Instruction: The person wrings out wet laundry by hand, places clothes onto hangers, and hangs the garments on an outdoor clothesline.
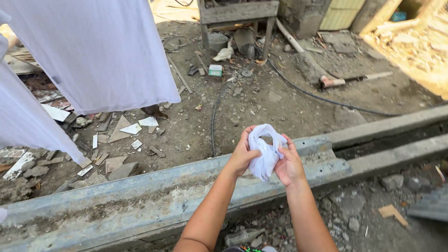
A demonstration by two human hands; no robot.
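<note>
— Both hands are closed on that bunched white cloth point(264, 151), aren't they?

— Yes: the left hand point(241, 156) grips one side, the right hand point(289, 164) clasps the other, and the cloth sits twisted between them, held up in the air above the grey concrete ledge point(140, 191)

— What could go wrong?

— If either grip slackens, I'd say the cloth drops onto the dirty ledge or the rubble point(354, 214) below. The hanging white sheets point(93, 51) are well apart to the left, so they look safe, and so does the black hose point(215, 112) beyond
</note>
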